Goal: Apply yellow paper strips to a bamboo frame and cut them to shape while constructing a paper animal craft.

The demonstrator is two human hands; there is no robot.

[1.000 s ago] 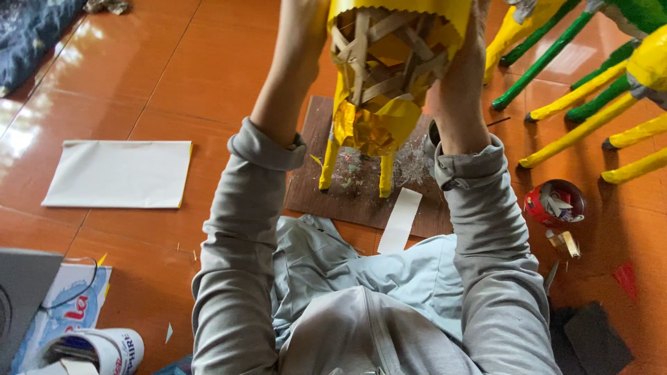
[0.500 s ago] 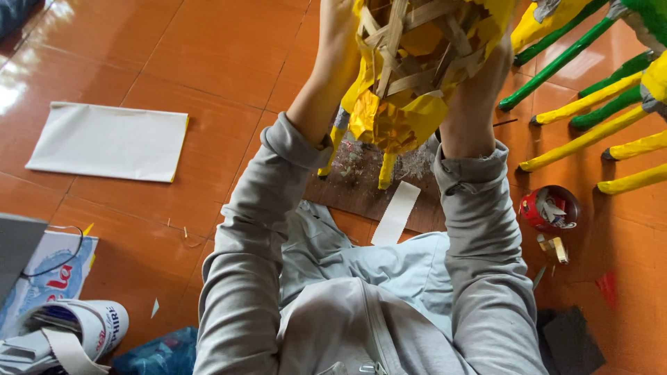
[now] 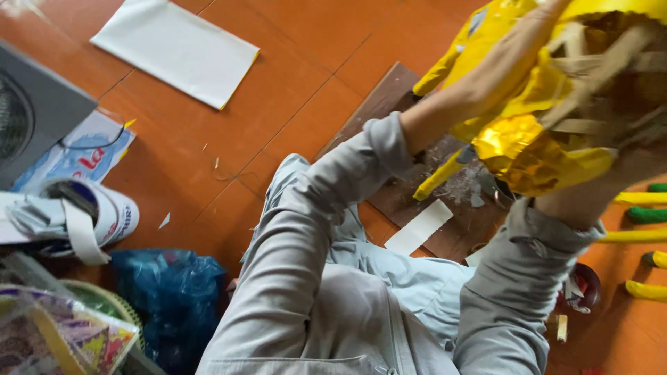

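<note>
Both arms in grey sleeves reach up and forward to a yellow foil-covered frame of pale bamboo strips [image 3: 556, 132], held in the air above the orange tiled floor [image 3: 229, 125]. The left forearm runs up along the near side of the frame, and the left hand [image 3: 556, 10] is at the very top edge of the view, pressed against the yellow foil; whether its fingers are curled or spread cannot be told. The right forearm rises from below, beneath the crumpled foil bulge, and the right hand [image 3: 643, 163] is mostly hidden behind the frame, so its grip cannot be told either. The frame sits between the two arms, touching both.

Under it on the floor lies a dark brown wooden board [image 3: 410, 201] with a white paper strip [image 3: 419, 228] on it. A white paper sheet with a yellow edge [image 3: 177, 47] lies well apart at upper left. Yellow and green wrapped sticks [image 3: 643, 208] show at the right edge, near a small red round tin [image 3: 580, 288]. A blue plastic bag [image 3: 170, 292] lies at lower left.
</note>
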